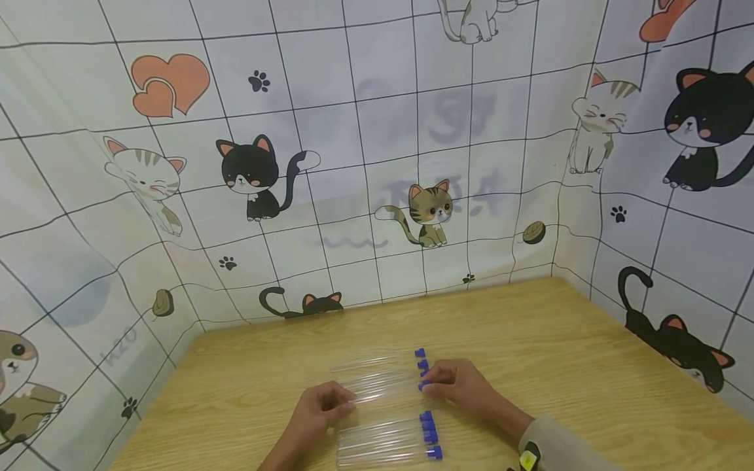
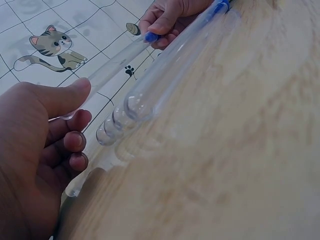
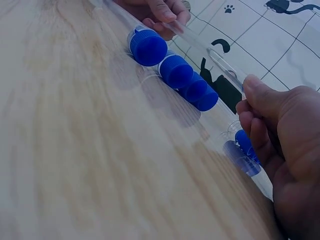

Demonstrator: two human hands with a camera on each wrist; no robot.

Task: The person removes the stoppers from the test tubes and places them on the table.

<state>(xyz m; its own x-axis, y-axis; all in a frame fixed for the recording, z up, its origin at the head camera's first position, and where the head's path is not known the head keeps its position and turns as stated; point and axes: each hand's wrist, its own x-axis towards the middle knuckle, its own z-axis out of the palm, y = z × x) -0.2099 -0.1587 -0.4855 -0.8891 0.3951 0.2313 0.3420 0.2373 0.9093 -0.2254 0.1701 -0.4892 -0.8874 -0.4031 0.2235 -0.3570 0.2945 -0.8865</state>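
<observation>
A clear test tube [image 2: 117, 59] with a blue cap is held between both hands. The left hand [image 1: 321, 407] pinches its closed end between thumb and fingers. At the capped end, the thumb and fingers of the right hand [image 1: 462, 386] grip the tube, partly hiding the blue cap [image 2: 151, 37]. Nearer the person, several capped test tubes [image 1: 383, 439] lie side by side, their blue caps [image 3: 149, 47] pointing right. Beyond the hands lie more clear tubes [image 1: 368, 364] in a row, also with blue caps [image 1: 420, 353] on the right.
The tubes lie on a wood-grain table [image 1: 265, 366]. A white grid-patterned sheet with cartoon cats [image 1: 432, 212] rises behind the table and along both sides. The right arm has a light sleeve [image 1: 562, 448] with a dark, yellow-marked band [image 1: 529, 456] at the wrist.
</observation>
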